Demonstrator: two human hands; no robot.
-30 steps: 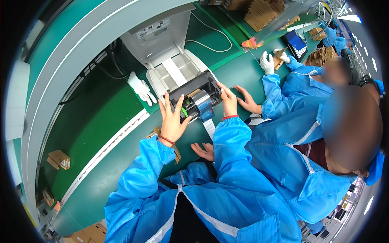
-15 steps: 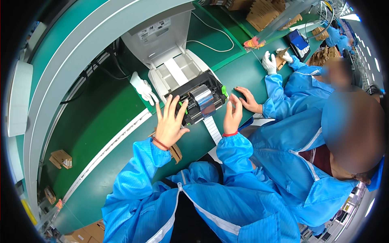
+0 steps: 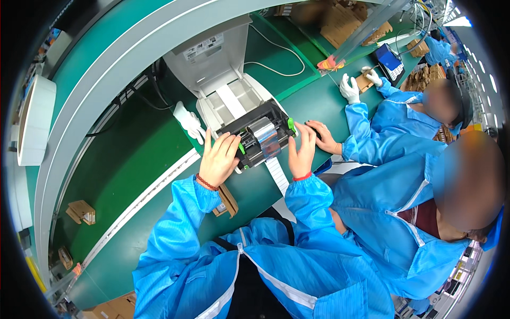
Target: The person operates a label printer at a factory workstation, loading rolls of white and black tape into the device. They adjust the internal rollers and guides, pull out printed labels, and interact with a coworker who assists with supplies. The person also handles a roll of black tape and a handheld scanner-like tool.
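A label printer (image 3: 257, 94) stands on the green bench with its lid (image 3: 212, 64) swung up. At its front is a black ribbon carriage (image 3: 270, 110) with green latches, carrying a shiny silver ribbon roll (image 3: 263, 131). My left hand (image 3: 217, 159) closes on the carriage's left end, fingers on top and thumb at the front edge. At the other end my right hand (image 3: 302, 151) has its thumb and fingers around the corner by the green latch (image 3: 291, 125). A strip of white labels (image 3: 277, 176) hangs from the printer's front.
Left of the printer lies a white glove (image 3: 188, 120). A folded brown cardboard piece (image 3: 227, 202) is near the bench's front edge. A co-worker's bare hand (image 3: 325, 139) rests right beside my right hand. Farther right, another person's gloved hands (image 3: 350, 89) hold a cardboard piece (image 3: 364, 82).
Both my hands have moved in onto the ends of the ribbon carriage, and the left fingers have drawn together. The co-worker's bare hand stays close by on the right.
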